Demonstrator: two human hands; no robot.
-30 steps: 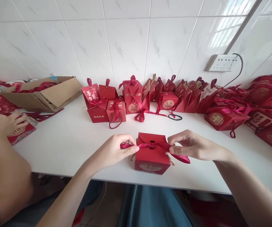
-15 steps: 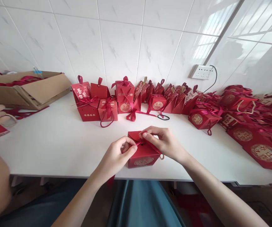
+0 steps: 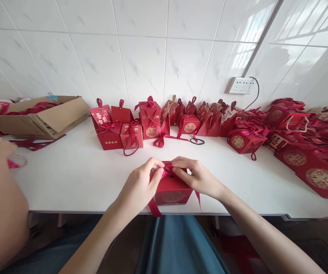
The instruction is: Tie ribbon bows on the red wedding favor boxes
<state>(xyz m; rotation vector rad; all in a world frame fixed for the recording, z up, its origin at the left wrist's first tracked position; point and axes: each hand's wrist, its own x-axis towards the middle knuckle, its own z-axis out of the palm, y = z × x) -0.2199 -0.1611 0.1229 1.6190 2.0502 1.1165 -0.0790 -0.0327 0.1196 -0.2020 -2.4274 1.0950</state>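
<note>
The white table spreads around the red gift box, with a row of other red boxes standing behind it. The gift box is shut, directly under both hands. The left hand pinches ribbon from the box's left, thumb to fingers; the right hand pinches from its right. Between them, atop the box, the ribbon seems gathered into a part-made bow; snugging and evening it look left, though fingers hide the knot. The left tail and thinner right tail hang loose beside the box.
</note>
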